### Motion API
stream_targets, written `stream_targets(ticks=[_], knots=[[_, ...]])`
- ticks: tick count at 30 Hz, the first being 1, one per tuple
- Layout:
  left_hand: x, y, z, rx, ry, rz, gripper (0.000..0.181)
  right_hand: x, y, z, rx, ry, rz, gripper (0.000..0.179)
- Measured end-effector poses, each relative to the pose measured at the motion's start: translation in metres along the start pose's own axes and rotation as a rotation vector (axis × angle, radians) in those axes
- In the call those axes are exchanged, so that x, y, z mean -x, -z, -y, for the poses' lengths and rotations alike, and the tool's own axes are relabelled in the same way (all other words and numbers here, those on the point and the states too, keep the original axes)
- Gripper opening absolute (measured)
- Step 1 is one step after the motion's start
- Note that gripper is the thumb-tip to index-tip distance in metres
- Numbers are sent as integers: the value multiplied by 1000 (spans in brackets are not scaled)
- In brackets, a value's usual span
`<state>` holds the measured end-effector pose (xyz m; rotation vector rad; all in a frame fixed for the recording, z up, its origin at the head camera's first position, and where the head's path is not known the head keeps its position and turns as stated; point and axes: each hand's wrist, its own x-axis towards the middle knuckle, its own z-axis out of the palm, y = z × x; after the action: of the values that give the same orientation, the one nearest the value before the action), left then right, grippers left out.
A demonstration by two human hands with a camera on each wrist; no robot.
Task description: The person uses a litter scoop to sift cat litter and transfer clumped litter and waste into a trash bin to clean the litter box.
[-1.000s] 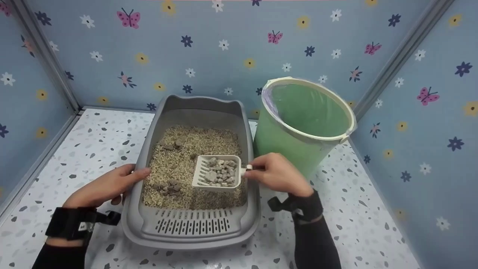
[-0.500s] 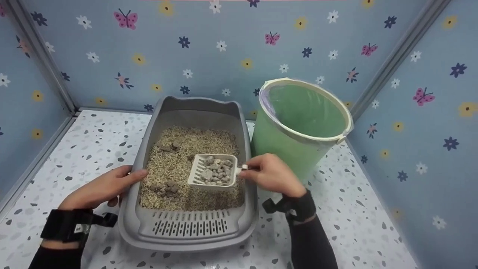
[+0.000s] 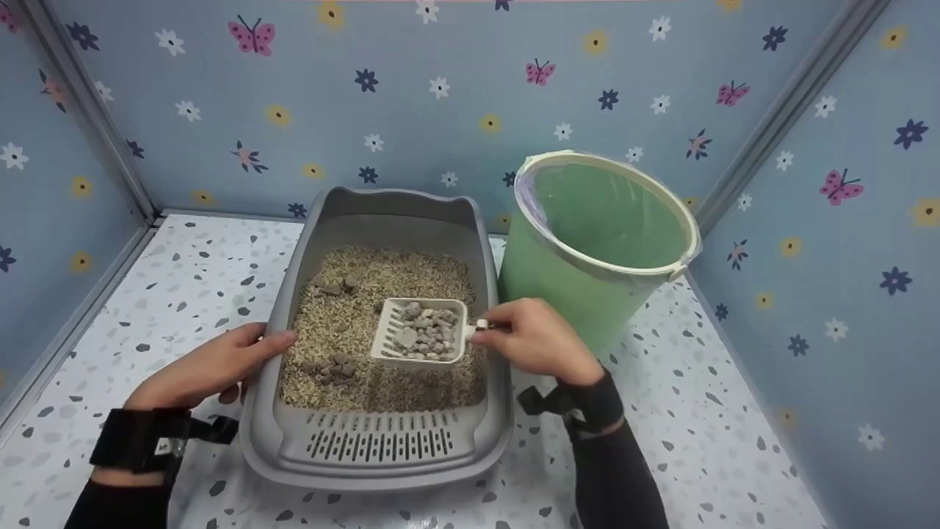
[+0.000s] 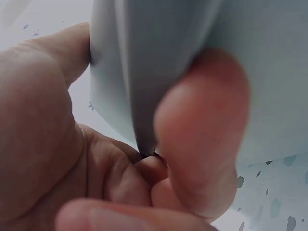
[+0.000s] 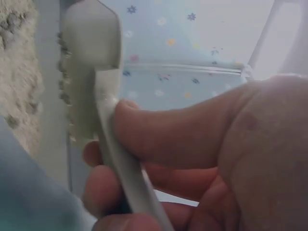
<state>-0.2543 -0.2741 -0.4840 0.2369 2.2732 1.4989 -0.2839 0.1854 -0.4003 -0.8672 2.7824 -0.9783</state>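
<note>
A grey litter box (image 3: 382,470) filled with tan litter (image 3: 382,272) stands in the middle of the head view. My left hand (image 3: 213,364) grips its left rim, thumb over the top and fingers underneath; the left wrist view shows the fingers (image 4: 204,130) curled round the rim's underside. Between thumb and fingers, my right hand (image 3: 543,339) pinches the handle (image 5: 120,159) of a white slotted litter scoop (image 3: 382,345). Several greyish clumps (image 3: 429,330) lie in the scoop, held level above the litter's right side. Darker clumps (image 3: 334,367) sit on the litter at the left.
A green bin (image 3: 565,286) with a clear liner stands just right of the litter box. Flower-printed walls (image 3: 440,110) close off the back and both sides. The speckled white surface (image 3: 705,441) extends around the box.
The scoop with its clumps has shifted slightly left and a little up in the head view, along with my right hand. My left hand stays on the rim.
</note>
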Motion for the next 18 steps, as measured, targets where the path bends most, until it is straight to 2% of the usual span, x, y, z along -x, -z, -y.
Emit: stream_targets(ticks=[4,9,11,14,16,18], knots=[[1,0,1,-1,-2,7,50,9,8,-4,15,-63,-25,14],[0,-1,0,-7,-1,-4,49,-1,0,1,2,-26,20,24],[-2,-2,-1,-8,1,-7,50,1,2,-1,11,-29,4,24],[-3,-2,-1,-15,4,-4,50,8,8,-6,0,-80,-15,15],[-3,-1,0,-20,2,-1,50,7,7,-6,-14,-88,8,13],[-2,0,1,-26,-2,-3,51,1,2,-3,-21,-63,40,17]])
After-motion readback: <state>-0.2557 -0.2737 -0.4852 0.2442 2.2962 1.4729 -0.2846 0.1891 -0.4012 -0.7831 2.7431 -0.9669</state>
